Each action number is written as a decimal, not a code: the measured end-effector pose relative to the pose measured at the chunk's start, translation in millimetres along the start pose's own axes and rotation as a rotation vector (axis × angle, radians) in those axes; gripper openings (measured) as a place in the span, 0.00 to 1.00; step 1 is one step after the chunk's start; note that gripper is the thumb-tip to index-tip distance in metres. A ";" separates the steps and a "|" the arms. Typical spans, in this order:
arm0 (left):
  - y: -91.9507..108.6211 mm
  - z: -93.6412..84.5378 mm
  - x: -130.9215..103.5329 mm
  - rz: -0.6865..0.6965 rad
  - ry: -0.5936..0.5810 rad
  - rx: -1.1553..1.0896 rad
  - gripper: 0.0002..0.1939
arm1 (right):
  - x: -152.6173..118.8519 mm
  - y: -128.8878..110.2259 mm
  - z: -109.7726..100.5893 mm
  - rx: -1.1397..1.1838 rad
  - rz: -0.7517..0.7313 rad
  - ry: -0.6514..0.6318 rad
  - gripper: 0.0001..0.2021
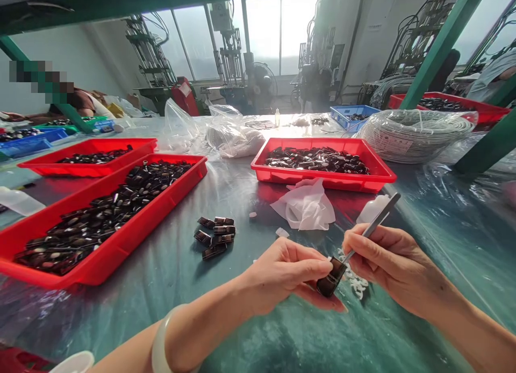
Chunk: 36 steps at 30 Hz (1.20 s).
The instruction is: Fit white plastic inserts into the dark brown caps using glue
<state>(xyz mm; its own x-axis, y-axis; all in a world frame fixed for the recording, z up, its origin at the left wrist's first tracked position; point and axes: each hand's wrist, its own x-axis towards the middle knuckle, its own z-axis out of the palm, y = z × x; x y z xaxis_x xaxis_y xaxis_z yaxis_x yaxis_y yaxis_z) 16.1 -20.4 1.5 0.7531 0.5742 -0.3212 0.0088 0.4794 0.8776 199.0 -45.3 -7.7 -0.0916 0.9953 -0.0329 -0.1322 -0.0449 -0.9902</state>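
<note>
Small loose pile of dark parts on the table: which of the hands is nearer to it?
Left. The left hand is right of the pile and closer to the camera; the right hand is farther right.

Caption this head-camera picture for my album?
The left hand pinches a dark part; the right hand holds a grey tool to it.

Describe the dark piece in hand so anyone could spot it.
On the green table, find the loose pile of similar pieces. To its right, the left hand holds the dark piece, with the grey tool in the right hand at its edge. Unlike those piled or in red trays, it is held.
</note>
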 end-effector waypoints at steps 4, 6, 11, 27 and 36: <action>-0.8 -0.2 0.7 0.006 0.004 -0.005 0.14 | -1.2 0.9 1.7 0.027 0.014 -0.013 0.09; -1.1 -0.4 1.0 0.010 0.004 -0.006 0.14 | -1.8 1.3 2.3 0.039 0.022 -0.023 0.10; -1.2 0.1 0.9 0.000 0.015 -0.019 0.15 | -2.1 2.4 2.5 0.071 0.038 -0.052 0.11; -1.4 -0.4 2.2 0.003 0.003 -0.015 0.15 | -3.2 1.2 1.8 0.056 0.060 -0.080 0.13; -2.7 -0.1 2.0 0.010 -0.008 -0.011 0.13 | -1.9 2.3 2.2 0.020 0.013 -0.062 0.12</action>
<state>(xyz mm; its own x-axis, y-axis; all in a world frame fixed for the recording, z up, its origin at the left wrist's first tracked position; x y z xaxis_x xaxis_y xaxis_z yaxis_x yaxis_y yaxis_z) 17.6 -20.4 -1.5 0.7580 0.5741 -0.3096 -0.0058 0.4806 0.8769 196.8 -47.4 -9.7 -0.1541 0.9874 -0.0369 -0.1501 -0.0603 -0.9868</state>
